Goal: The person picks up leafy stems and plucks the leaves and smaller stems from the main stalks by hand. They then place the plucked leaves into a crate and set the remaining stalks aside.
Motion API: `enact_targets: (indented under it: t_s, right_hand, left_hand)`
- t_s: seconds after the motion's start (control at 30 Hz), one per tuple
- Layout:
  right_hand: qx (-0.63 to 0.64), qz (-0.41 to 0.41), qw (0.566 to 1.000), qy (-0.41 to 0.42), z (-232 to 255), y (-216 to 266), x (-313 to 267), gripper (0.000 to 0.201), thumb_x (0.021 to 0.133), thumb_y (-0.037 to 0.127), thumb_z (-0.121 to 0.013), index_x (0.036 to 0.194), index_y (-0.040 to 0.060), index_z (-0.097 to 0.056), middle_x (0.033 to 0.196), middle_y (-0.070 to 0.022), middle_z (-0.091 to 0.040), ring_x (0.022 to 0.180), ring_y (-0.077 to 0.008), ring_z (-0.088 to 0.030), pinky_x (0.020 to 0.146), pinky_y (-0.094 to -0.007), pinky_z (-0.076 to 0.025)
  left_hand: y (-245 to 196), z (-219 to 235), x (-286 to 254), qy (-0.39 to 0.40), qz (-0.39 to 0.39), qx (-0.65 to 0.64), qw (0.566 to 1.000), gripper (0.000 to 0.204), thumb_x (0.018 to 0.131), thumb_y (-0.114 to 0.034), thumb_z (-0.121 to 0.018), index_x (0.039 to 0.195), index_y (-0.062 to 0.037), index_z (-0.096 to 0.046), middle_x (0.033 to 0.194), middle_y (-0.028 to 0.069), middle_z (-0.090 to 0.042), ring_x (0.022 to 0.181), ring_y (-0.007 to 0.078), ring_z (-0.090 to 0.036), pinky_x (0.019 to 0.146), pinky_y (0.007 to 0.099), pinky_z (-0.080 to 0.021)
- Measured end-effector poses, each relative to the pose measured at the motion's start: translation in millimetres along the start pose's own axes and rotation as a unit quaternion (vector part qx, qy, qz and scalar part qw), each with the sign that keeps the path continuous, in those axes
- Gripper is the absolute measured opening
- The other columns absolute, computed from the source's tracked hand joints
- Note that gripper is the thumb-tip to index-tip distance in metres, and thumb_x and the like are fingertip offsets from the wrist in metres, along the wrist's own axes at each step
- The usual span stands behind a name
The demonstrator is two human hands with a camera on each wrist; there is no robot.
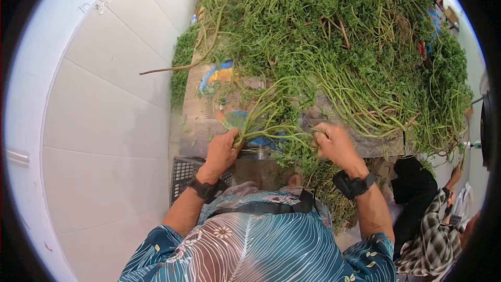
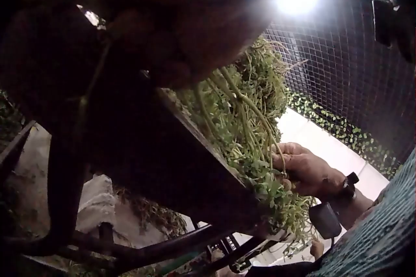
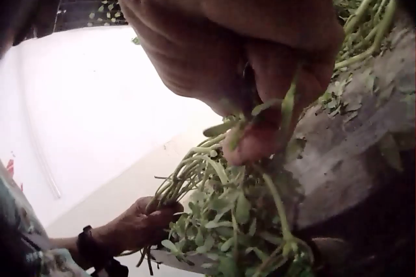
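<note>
Near the front edge of the table, my left hand (image 1: 222,151) grips a bunch of long-stemmed leafy greens (image 1: 261,120) by its stem ends. The stems fan out to the right and away over the tabletop. Across from it, my right hand (image 1: 334,143) pinches a thin green stem of the bunch between thumb and fingers, with small fleshy leaves (image 3: 242,209) hanging below. In the right wrist view, the left hand (image 3: 140,225) holds the cut ends together. The left wrist view is dark near its own hand, but the right hand (image 2: 312,170) shows at the stems.
A large heap of the same greens (image 1: 323,26) covers the back and right of the table (image 1: 195,125). Below its front edge stand a black crate (image 1: 183,175) and more greens (image 1: 334,190). A pale wall (image 1: 115,125) runs along the left. Another person (image 1: 430,235) sits at lower right.
</note>
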State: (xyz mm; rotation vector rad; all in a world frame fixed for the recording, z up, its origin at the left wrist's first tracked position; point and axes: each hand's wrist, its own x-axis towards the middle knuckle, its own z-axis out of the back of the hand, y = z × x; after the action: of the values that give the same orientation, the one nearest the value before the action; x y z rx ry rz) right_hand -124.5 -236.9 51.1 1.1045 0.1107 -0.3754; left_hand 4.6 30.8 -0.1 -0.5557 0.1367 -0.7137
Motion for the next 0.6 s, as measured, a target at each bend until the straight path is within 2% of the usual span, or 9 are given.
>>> enact_targets:
  t_s: [0.07,0.17,0.23,0.27,0.3,0.4,0.5,0.6]
  right_hand:
    - [0.071,-0.037,0.997,-0.016,-2,-5,3,0.016,0.079,0.009,-0.046,0.083,-0.003,-0.056,0.067,-0.0182,-0.06,0.059,-0.0257,-0.059,0.055,-0.0359,-0.045]
    - [-0.059,0.023,0.995,-0.075,-5,-70,29,0.02,0.087,0.011,-0.043,0.095,-0.0024,-0.055,0.075,-0.007,-0.062,0.052,-0.0111,-0.054,0.047,-0.0272,-0.042]
    - [0.153,-0.051,0.981,-0.11,5,-55,22,0.021,0.087,0.012,-0.043,0.101,-0.0011,-0.053,0.077,-0.0068,-0.061,0.054,-0.0099,-0.052,0.046,-0.0266,-0.039]
    - [0.257,-0.088,0.954,-0.124,11,-45,16,0.022,0.087,0.012,-0.043,0.104,-0.0004,-0.052,0.079,-0.0067,-0.061,0.055,-0.0092,-0.051,0.045,-0.0263,-0.038]
    - [0.272,-0.084,0.951,-0.123,18,-38,12,0.027,0.088,0.012,-0.043,0.112,0.0029,-0.048,0.08,-0.0059,-0.06,0.057,-0.008,-0.048,0.044,-0.0255,-0.034]
    - [0.308,-0.067,0.94,-0.133,26,-21,5,0.024,0.084,0.01,-0.046,0.105,0.0016,-0.054,0.079,-0.0077,-0.061,0.059,-0.0096,-0.051,0.052,-0.0244,-0.039]
    - [0.141,-0.027,0.984,-0.106,21,-12,5,0.025,0.082,0.014,-0.052,0.102,0.0008,-0.058,0.082,-0.0072,-0.062,0.064,-0.0124,-0.053,0.056,-0.0267,-0.043]
    - [0.047,0.097,0.991,-0.085,3,-3,6,0.02,0.078,0.017,-0.059,0.089,0.0006,-0.06,0.081,-0.0031,-0.06,0.065,-0.0134,-0.052,0.057,-0.0314,-0.042]
  left_hand:
    - [-1,1,0,0.006,0.003,-0.001,1.0,0.018,0.082,-0.021,-0.057,0.086,-0.0072,-0.047,0.069,0.0189,-0.056,0.069,0.0402,-0.055,0.056,0.046,-0.041]
    - [-2,2,1,-0.004,0.003,-0.03,1.0,0.017,0.082,-0.021,-0.057,0.085,-0.0072,-0.047,0.068,0.0189,-0.056,0.068,0.0401,-0.055,0.056,0.046,-0.041]
    - [2,-1,1,-0.007,0.003,-0.037,0.999,0.017,0.082,-0.022,-0.057,0.085,-0.007,-0.047,0.068,0.019,-0.055,0.068,0.0405,-0.054,0.056,0.0462,-0.04]
    - [4,-1,0,-0.007,0.003,-0.039,0.999,0.017,0.083,-0.022,-0.056,0.085,-0.0069,-0.047,0.068,0.0191,-0.055,0.067,0.0407,-0.054,0.056,0.0463,-0.04]
    - [4,-1,-1,-0.007,0.006,-0.037,0.999,0.018,0.083,-0.022,-0.056,0.085,-0.0068,-0.048,0.068,0.0193,-0.055,0.068,0.041,-0.054,0.056,0.0464,-0.04]
    - [-1,1,1,-0.004,0.009,-0.034,0.999,0.018,0.083,-0.023,-0.056,0.085,-0.0066,-0.048,0.069,0.0199,-0.056,0.069,0.0415,-0.054,0.056,0.0466,-0.041]
    - [0,2,1,0.0,0.01,-0.032,0.999,0.018,0.083,-0.023,-0.056,0.085,-0.0065,-0.049,0.071,0.0204,-0.056,0.07,0.0417,-0.054,0.057,0.047,-0.041]
    - [1,1,1,0.004,0.009,-0.032,0.999,0.018,0.083,-0.023,-0.056,0.085,-0.0065,-0.049,0.071,0.0205,-0.057,0.07,0.0417,-0.054,0.057,0.0473,-0.041]
